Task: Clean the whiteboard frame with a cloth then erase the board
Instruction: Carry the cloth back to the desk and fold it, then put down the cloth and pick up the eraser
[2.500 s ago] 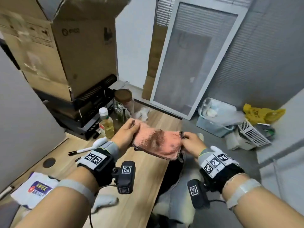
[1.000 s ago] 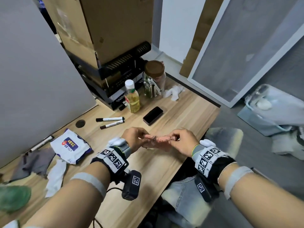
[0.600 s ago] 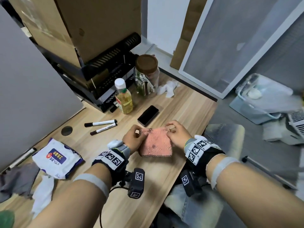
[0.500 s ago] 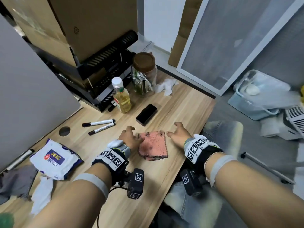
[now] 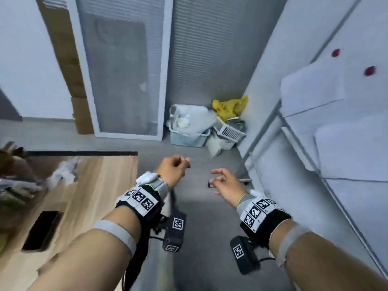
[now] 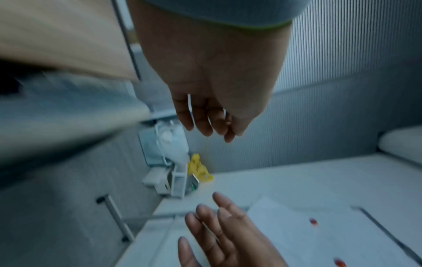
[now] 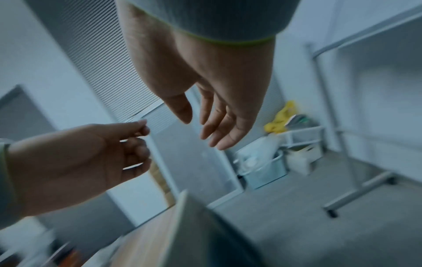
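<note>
**Both hands empty in mid-air, whiteboard off to the right**

Both hands hang free over the grey floor, past the end of the wooden desk. The left hand sits near the centre of the head view, its fingers loosely curled inward with the thumb tip close to them, and it holds nothing; the left wrist view shows the fingers drooping together, bare. The right hand is just beside it at about 3 o'clock, not touching, palm turned partly inward and fingers slack and slightly spread, also holding nothing.

The whiteboard stands at 3 o'clock from the hands, filling the right edge of the head view. Its pale metal frame runs diagonally down the board's near side, and a wheeled foot of its stand rests on the floor. Two red magnets sit near the board's top, at about 1 o'clock. White sheets lie flat against the board's face.

At 12 o'clock, against the slatted wall, a pale blue bin with plastic in it stands next to a white crate and a yellow bag. A tall white-framed panel leans at 11 o'clock. On the desk at 9 o'clock lie a crumpled white tissue and a dark phone. I cannot see the cloth anywhere.
</note>
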